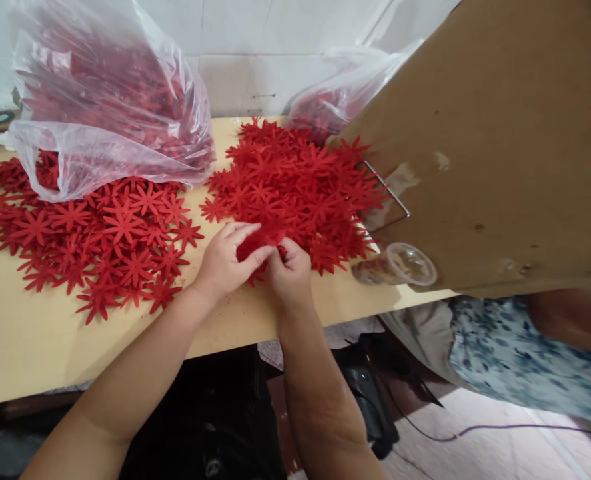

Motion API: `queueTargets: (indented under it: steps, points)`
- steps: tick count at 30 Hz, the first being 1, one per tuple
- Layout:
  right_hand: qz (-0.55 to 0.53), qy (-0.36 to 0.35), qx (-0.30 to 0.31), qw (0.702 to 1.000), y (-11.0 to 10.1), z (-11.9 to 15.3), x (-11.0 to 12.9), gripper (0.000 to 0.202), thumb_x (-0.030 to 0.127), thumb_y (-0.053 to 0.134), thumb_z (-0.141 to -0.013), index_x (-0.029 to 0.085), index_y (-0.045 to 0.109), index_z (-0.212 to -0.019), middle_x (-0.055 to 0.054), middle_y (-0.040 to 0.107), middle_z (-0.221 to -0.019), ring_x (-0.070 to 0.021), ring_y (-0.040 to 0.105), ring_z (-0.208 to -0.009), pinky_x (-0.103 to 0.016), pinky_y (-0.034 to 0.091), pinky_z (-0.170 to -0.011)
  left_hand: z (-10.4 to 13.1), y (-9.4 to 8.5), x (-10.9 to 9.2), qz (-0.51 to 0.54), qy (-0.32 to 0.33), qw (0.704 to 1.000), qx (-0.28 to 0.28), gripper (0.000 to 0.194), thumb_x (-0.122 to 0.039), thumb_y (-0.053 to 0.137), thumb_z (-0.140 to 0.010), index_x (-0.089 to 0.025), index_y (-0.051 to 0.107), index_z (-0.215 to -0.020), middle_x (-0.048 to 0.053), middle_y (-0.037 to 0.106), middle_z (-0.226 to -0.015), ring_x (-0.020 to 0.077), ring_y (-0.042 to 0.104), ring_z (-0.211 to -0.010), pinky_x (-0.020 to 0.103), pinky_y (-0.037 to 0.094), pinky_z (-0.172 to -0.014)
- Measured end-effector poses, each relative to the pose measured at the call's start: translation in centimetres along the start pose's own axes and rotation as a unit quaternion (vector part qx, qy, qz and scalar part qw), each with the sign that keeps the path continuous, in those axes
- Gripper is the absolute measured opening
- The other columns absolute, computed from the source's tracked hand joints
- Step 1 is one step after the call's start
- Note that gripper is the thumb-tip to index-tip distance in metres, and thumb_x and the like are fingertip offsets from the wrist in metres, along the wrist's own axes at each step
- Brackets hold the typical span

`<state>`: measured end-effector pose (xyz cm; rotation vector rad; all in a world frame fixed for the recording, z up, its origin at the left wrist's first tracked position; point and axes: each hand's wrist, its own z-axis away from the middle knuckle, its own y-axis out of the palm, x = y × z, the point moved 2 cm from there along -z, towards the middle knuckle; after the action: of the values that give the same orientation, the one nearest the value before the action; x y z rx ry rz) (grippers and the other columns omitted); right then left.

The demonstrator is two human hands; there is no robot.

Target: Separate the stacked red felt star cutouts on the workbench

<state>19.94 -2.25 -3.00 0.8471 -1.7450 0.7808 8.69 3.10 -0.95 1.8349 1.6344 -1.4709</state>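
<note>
Hands: I found the left hand [229,261] and the right hand [291,268] meeting, both pinching a blurred red piece [249,245], presumably for steadiness. Just beyond, loosely heaped red star-shaped cutouts [300,180] lay on the pale-yellow table [245,320], likely for easy reach.
</note>
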Motion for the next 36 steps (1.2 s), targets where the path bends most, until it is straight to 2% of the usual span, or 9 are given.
queueTargets:
  steps: [4,11,15,18,21,25,30,32,36]
  points:
    - [0.013,0.012,-0.044,0.999,0.0,0.1,0.3,0.032,0.041,0.053,-0.075,0.017,0.046,-0.054,0.005,0.039,-0.050,-0.0059,0.035,-0.048,-0.021,0.034,-0.049,0.1,0.4,0.3,0.036,-0.038,0.998,0.029,0.020,-0.030,0.052,-0.077,-0.017,0.061,-0.088,0.005,0.063,-0.085,0.0139,0.057,-0.081,0.029,0.045,-0.078]
    - [-0.098,0.042,-0.002,0.994,0.4,0.1,-0.3,0.025,0.040,0.055,-0.074,0.018,0.051,-0.064,0.004,0.046,-0.057,-0.0063,0.043,-0.053,-0.021,0.039,-0.055,-0.3,-0.1,1.0,0.104,-0.135,0.984,-0.053,0.012,-0.025,0.048,-0.077,-0.016,0.054,-0.072,0.001,0.056,-0.070,0.0100,0.051,-0.068,0.024,0.043,-0.068]
    - [-0.168,0.062,-0.035,0.983,-0.1,-0.1,-1.1,0.017,0.036,0.061,-0.069,0.021,0.056,-0.076,0.003,0.055,-0.068,-0.0074,0.050,-0.060,-0.023,0.042,-0.061,-0.7,-0.7,2.0,0.194,-0.223,0.948,-0.117,0.010,-0.023,0.041,-0.079,-0.017,0.048,-0.075,-0.001,0.054,-0.068,0.0073,0.049,-0.061,0.021,0.042,-0.062]
    - [-0.180,0.085,-0.011,0.980,-0.1,-0.2,-1.2,0.023,0.033,0.065,-0.065,0.022,0.059,-0.085,0.001,0.059,-0.079,-0.0085,0.053,-0.065,-0.023,0.043,-0.062,-0.9,-0.9,2.5,0.219,-0.253,0.934,-0.124,0.009,-0.022,0.042,-0.079,-0.016,0.048,-0.078,-0.001,0.055,-0.069,0.0068,0.050,-0.060,0.021,0.043,-0.061]
    - [-0.166,0.077,-0.005,0.983,0.0,-0.3,-1.0,0.017,0.031,0.064,-0.067,0.020,0.060,-0.079,0.002,0.059,-0.073,-0.0079,0.052,-0.063,-0.023,0.042,-0.061,-0.8,-0.6,2.2,0.187,-0.220,0.954,-0.074,0.009,-0.020,0.046,-0.076,-0.015,0.052,-0.080,0.001,0.058,-0.073,0.0080,0.053,-0.065,0.023,0.045,-0.066]
    - [-0.139,0.060,-0.039,0.988,-0.2,-0.3,-0.9,0.019,0.035,0.062,-0.069,0.018,0.053,-0.064,0.006,0.049,-0.055,-0.0057,0.044,-0.051,-0.021,0.037,-0.054,-0.2,0.0,1.5,0.048,-0.126,0.991,-0.009,0.021,-0.021,0.049,-0.075,-0.016,0.058,-0.094,0.006,0.061,-0.091,0.0137,0.056,-0.081,0.031,0.046,-0.079]
    - [-0.090,0.046,-0.044,0.994,-0.2,-0.3,-0.3,0.031,0.043,0.059,-0.070,0.018,0.046,-0.056,0.006,0.041,-0.049,-0.0050,0.034,-0.045,-0.020,0.030,-0.047,-0.1,-0.7,0.8,-0.114,-0.068,0.990,-0.043,0.035,-0.024,0.049,-0.077,-0.013,0.054,-0.110,0.013,0.053,-0.116,0.0213,0.047,-0.109,0.038,0.036,-0.096]
    - [-0.080,0.036,-0.044,0.995,-0.2,-0.1,0.0,0.033,0.043,0.059,-0.070,0.018,0.043,-0.055,0.006,0.040,-0.049,-0.0051,0.033,-0.046,-0.020,0.029,-0.047,-0.1,-1.0,0.3,-0.123,-0.058,0.989,-0.052,0.034,-0.028,0.047,-0.079,-0.015,0.056,-0.108,0.011,0.052,-0.119,0.0217,0.046,-0.112,0.041,0.033,-0.098]
    - [-0.075,0.035,-0.034,0.996,-0.1,0.1,0.4,0.032,0.039,0.060,-0.071,0.018,0.042,-0.056,0.007,0.039,-0.050,-0.0050,0.033,-0.047,-0.020,0.029,-0.047,0.0,-0.8,-0.6,-0.036,-0.032,0.999,0.014,0.032,-0.038,0.045,-0.080,-0.018,0.060,-0.100,0.008,0.061,-0.104,0.0177,0.054,-0.100,0.037,0.040,-0.092]
